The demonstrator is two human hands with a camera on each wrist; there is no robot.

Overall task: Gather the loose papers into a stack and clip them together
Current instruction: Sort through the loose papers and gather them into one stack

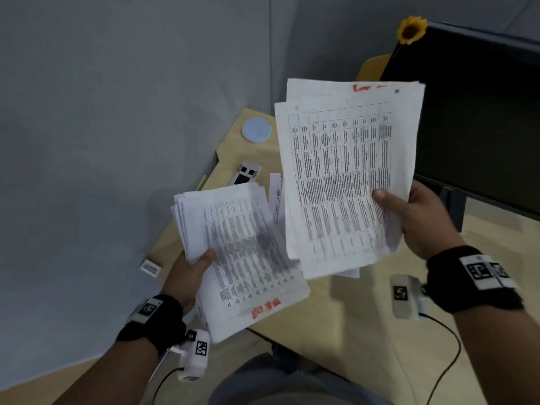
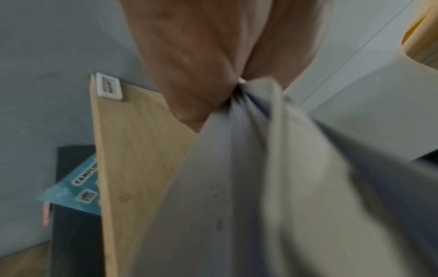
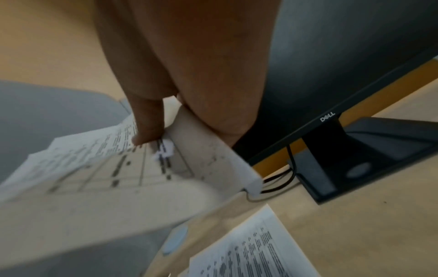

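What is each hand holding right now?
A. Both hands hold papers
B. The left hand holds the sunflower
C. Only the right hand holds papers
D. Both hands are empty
A: the left hand grips one bunch of papers, and the right hand pinches another bunch held higher, in front of the monitor.
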